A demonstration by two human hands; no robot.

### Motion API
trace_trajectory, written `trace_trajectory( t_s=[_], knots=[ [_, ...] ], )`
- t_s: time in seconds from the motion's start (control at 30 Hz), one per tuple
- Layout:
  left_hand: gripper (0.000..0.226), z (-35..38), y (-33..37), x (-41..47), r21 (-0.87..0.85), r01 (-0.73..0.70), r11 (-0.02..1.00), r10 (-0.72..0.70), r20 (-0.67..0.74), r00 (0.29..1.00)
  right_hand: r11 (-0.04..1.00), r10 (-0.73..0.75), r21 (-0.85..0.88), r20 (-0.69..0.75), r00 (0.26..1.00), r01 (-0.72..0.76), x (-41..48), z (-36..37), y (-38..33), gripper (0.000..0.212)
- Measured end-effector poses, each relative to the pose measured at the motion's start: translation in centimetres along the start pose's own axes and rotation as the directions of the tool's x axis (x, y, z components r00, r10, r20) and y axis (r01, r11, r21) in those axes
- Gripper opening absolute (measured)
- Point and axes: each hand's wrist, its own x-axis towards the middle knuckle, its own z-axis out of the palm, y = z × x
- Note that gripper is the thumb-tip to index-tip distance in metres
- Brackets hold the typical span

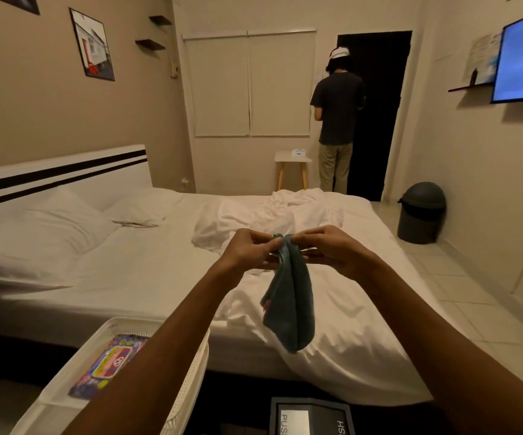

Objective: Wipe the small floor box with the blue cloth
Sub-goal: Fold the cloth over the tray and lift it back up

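The blue cloth hangs folded in front of me over the bed, dark teal in this light. My left hand and my right hand both pinch its top edge, fingertips almost touching. The small floor box sits at the bottom edge of the view, dark grey with a lighter push lid and white lettering. It lies well below the cloth and is cut off by the frame.
A white basket with a colourful wipes pack stands lower left under my left forearm. The white bed fills the middle. A dark bin stands on the tiled floor at right. A person stands by the far doorway.
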Motion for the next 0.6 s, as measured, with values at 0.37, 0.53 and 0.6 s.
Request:
trace_trajectory(
  t_s=[0.37,0.53,0.6],
  knots=[
    [0.024,1.6,-0.5,-1.3,-0.105,-0.113,0.988,0.128,0.150,0.980,0.994,-0.099,0.036,-0.035,0.994,0.100,-1.7,-1.3,1.0,0.046],
    [0.022,2.1,-0.9,-1.0,-0.133,-0.213,0.968,0.206,-0.069,0.976,0.986,-0.165,-0.014,0.023,0.986,0.165,-2.5,-0.7,-0.3,0.043],
    [0.019,2.3,-0.7,-0.9,-0.104,-0.241,0.965,0.230,-0.111,0.967,0.984,-0.175,-0.022,-0.013,0.984,0.175,-2.3,-0.5,-0.4,0.034]
  ],
)
